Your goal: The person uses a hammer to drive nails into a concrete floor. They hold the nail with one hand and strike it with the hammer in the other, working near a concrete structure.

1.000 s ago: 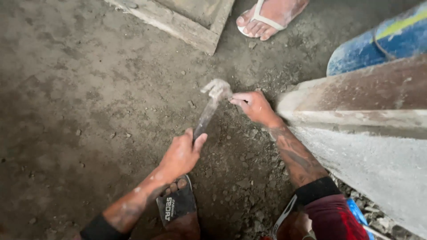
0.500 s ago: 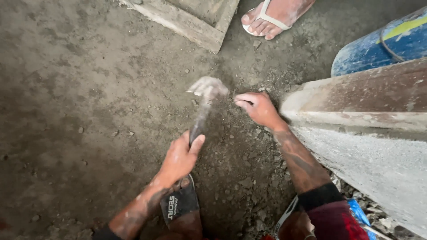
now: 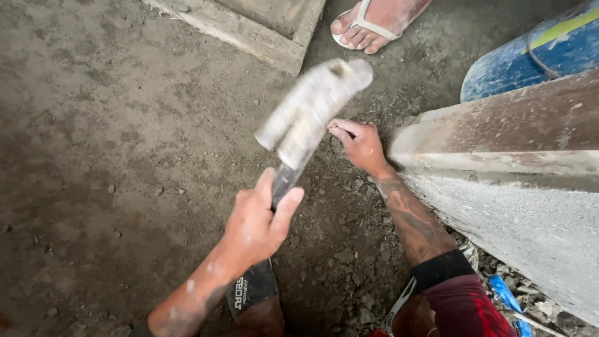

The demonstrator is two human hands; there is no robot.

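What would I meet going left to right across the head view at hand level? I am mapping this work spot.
Bare dusty ground → left hand gripping the dust-caked hammer → right hand resting on the ground → grey concrete slab with rusty brown edge.

Dusty dirt floor [image 3: 112,125], scattered rubble [image 3: 349,262], concrete slab [image 3: 249,25], grey beam [image 3: 518,206]
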